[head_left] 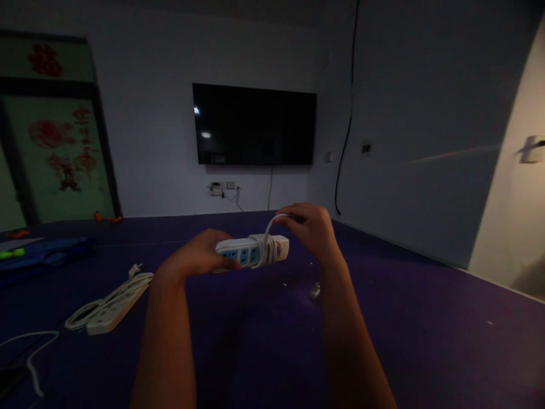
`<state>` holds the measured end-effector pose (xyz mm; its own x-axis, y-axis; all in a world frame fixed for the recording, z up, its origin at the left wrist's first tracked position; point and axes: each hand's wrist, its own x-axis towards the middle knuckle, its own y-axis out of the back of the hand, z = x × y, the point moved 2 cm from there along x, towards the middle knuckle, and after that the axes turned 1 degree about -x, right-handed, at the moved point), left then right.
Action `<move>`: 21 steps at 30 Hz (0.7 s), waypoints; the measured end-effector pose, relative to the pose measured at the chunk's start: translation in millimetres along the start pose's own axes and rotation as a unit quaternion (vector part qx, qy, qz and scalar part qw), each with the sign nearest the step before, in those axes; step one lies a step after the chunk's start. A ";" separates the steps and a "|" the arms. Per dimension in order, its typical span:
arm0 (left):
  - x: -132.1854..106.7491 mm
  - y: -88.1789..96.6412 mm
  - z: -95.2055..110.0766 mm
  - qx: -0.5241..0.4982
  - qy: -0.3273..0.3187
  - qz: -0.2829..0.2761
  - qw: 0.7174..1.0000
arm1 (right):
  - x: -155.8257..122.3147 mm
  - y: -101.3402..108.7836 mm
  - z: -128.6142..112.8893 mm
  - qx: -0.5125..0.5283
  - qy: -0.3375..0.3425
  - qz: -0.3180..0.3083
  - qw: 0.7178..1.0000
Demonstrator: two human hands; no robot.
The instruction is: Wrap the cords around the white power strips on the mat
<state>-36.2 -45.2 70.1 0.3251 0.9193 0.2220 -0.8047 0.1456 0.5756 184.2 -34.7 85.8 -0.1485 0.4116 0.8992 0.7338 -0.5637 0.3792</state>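
Observation:
A white power strip (243,253) with blue socket faces is held up in front of me, roughly level. My left hand (203,253) grips its left end, thumb above and fingers below. Several turns of white cord (267,251) wrap around the strip near its right end. From these turns a length of cord rises to my right hand (307,227), which pinches it just above and right of the strip. The cord's plug end is not plainly visible; a small whitish object (315,291) lies on the floor below my right wrist.
Another white power strip (114,307) with its cord lies on the purple floor (417,324) at left. Beyond it is dark blue cloth (51,253). A white cable (32,363) lies lower left. A television (255,125) hangs on the far wall; a black cable (346,147) dangles at right.

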 end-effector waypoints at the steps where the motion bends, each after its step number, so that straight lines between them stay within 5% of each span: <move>1: -0.7 0.3 -0.7 0.004 0.006 -0.007 1.000 | 0.2 -1.6 -1.9 0.015 0.002 -0.010 1.000; 12: -5.8 5.6 -7.2 0.081 -0.008 -0.062 0.995 | 1.9 -18.2 -3.7 0.091 -0.006 -0.054 0.994; 21: -14.8 14.6 0.1 0.074 -0.127 -0.142 0.979 | -1.5 -41.7 22.3 0.352 -0.107 -0.090 0.925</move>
<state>-52.7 -56.7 75.3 0.6527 0.7266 0.2143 -0.5898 0.3099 0.7457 168.6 4.1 63.8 -0.2310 0.6283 0.7429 0.9712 0.1032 0.2147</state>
